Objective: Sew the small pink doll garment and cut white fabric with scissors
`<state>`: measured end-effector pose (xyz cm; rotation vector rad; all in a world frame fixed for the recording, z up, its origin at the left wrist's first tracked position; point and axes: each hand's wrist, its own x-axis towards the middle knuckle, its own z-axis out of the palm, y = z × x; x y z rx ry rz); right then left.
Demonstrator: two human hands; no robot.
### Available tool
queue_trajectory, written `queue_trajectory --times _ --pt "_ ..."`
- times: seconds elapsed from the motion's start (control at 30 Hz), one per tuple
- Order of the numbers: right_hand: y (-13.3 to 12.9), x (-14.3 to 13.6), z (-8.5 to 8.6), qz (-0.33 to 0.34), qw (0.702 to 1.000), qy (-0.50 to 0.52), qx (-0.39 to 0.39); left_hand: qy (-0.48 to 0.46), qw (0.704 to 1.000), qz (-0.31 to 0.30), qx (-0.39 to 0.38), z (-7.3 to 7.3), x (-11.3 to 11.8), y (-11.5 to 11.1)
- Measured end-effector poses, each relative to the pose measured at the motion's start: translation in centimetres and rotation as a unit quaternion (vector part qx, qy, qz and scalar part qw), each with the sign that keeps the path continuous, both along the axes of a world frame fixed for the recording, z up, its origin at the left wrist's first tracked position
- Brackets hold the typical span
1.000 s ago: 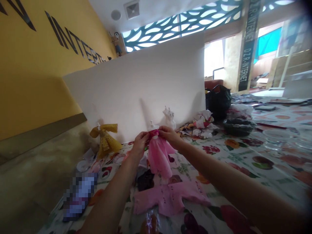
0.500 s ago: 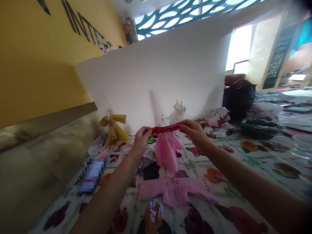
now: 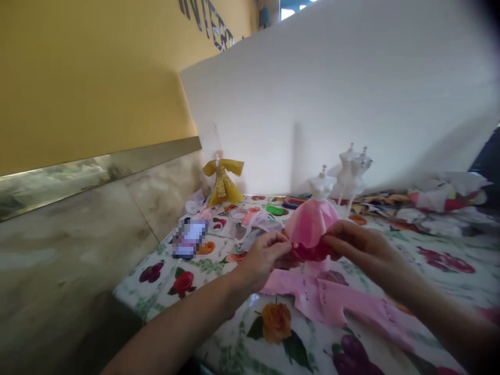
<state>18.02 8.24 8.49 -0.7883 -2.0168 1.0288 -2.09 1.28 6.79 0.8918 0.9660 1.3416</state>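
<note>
A red strip of fabric (image 3: 311, 252) stretches between my two hands, low against the front of a small pink skirt (image 3: 311, 221). My left hand (image 3: 263, 258) pinches its left end between thumb and fingers. At the other end, my right hand (image 3: 357, 247) grips it the same way. The skirt is on a small white mannequin (image 3: 322, 185), whose bare bust shows above it. Nearer to me, a pink garment piece (image 3: 308, 294) with sleeve-like arms lies flat on the flowered tablecloth (image 3: 234, 333), partly behind my right forearm.
Two more white mannequins (image 3: 351, 169) stand behind, before a white board (image 3: 332, 88). A yellow miniature dress (image 3: 223, 182) stands at the back left. A phone (image 3: 190, 238) lies left of my hands. Fabric scraps (image 3: 429, 208) are heaped at the back right.
My view has turned left and down. Both hands have lowered the red strip from above the skirt to its lower front and moved closer together. The strip now sags and curves.
</note>
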Motion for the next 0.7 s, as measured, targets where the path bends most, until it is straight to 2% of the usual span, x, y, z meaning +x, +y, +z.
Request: queue_trajectory --times 0.17,0.33,0.57,0.7 --pt "-2.1 -3.6 -1.5 0.036 0.992 -0.075 0.096 -0.010 1.000 -0.011 0.003 -0.4 -0.4 -1.4" --pt "-2.6 -5.2 -2.2 0.071 0.980 -0.115 0.146 0.006 1.000 -0.003 0.015 -1.4 -2.1 -1.7" --pt "-2.7 -5.6 -3.3 0.115 0.965 -0.133 0.192 0.152 0.987 0.033 0.038 -2.5 -4.8 -0.8" --pt "-3.0 -4.7 -4.3 0.127 0.960 -0.148 0.199 0.262 0.954 0.115 0.084 -2.2 -8.3 1.3"
